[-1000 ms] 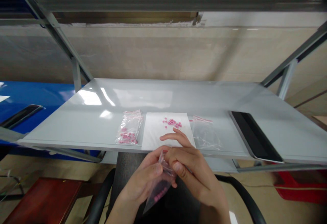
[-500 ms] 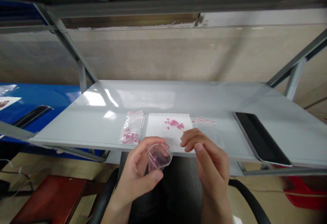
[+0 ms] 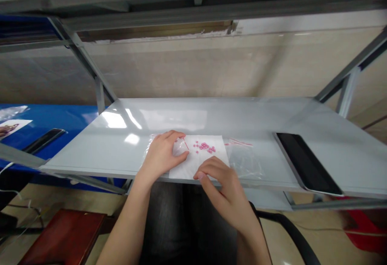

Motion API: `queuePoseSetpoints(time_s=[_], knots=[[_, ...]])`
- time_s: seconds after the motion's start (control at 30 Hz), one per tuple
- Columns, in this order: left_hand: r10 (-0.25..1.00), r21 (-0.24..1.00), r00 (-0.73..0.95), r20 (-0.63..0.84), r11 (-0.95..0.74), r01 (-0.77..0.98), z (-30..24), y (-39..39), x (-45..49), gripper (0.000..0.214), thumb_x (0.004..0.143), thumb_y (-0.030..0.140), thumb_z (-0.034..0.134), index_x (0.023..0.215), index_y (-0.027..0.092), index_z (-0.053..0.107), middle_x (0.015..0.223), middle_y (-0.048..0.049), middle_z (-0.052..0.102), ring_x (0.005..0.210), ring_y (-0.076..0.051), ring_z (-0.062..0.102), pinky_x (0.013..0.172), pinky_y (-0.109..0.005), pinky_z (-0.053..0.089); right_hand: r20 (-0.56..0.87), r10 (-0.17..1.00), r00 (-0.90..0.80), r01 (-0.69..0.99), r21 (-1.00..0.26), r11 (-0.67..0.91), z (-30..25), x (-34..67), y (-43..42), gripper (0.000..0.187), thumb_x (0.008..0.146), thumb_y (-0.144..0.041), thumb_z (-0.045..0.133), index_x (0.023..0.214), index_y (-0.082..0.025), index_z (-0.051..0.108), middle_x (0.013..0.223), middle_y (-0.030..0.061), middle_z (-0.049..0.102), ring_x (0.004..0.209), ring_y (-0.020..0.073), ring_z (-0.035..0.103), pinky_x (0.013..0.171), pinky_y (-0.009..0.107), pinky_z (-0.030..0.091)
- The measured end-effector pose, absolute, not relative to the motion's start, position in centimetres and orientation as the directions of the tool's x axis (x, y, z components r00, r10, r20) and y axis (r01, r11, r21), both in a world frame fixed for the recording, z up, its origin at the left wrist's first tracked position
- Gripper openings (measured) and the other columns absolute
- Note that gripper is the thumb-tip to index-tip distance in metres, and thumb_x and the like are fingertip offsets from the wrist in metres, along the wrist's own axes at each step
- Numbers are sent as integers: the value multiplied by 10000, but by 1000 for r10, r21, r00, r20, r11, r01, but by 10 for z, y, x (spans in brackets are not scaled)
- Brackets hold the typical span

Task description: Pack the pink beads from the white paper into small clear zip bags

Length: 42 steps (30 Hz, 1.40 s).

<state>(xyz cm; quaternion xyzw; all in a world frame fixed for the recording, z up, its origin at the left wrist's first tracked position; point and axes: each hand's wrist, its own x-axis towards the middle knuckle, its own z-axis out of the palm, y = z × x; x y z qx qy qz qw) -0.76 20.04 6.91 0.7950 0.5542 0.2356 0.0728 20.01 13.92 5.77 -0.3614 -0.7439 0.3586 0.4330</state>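
Covering a zip bag (image 3: 180,147) — left hand (image 3: 161,154).

A workroom, with a steel-framed bench (image 3: 211,115) against a bare wall (image 3: 181,67).

You worked at a smooth, glossy grey shelf (image 3: 229,115) carried on a dull metal rack (image 3: 347,91). The sheet of paper (image 3: 196,168) before you looked matt white, the plastic bag (image 3: 244,164) to its right thin, clear and shiny, and the pink beads (image 3: 204,147) smooth. The tablet (image 3: 308,162) had a glossy black face, and the reddish wooden board (image 3: 63,236) below looked smooth.
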Motion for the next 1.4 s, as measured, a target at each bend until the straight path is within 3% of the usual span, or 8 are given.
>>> queuePoseSetpoints(time_s=[0.1, 0.37, 1.1, 1.4], knots=[[917, 296, 333, 221, -389, 872, 73, 207, -2, 393, 797, 302, 736, 1169, 198, 666, 1169, -64, 731, 1081, -294, 693, 972, -462, 518, 339, 841, -420, 325, -810, 489, 56, 200, 140, 193, 998, -170, 526, 835, -194, 626, 859, 29, 642, 894, 204, 591, 845, 351, 447], [916, 240, 363, 168, -395, 887, 77, 218, 4, 397, 784, 302, 746, 1161, 195, 685, 1145, -66, 751, 1008, -288, 721, 912, -439, 544, 262, 844, -468, 408, -783, 469, 54, 198, 142, 154, 992, -147, 539, 881, -192, 635, 927, 32, 650, 956, 205, 586, 889, 347, 453], [878, 44, 475, 54, -478, 877, 93, 238, 18, 344, 764, 383, 737, 1058, 207, 712, 1045, -77, 757, 1017, -326, 686, 941, -485, 440, 265, 821, -506, 448, -732, 513, 51, 197, 144, 169, 992, -132, 550, 907, -185, 685, 927, 47, 664, 986, 223, 573, 930, 380, 457], [877, -11, 479, 35, -479, 878, 99, 232, 18, 319, 778, 307, 731, 1077, 197, 712, 1069, -91, 747, 1052, -344, 673, 965, -510, 408, 249, 819, -516, 443, -741, 505, 51, 197, 144, 142, 984, -144, 575, 918, -183, 694, 956, 47, 661, 1012, 224, 565, 952, 384, 452]])
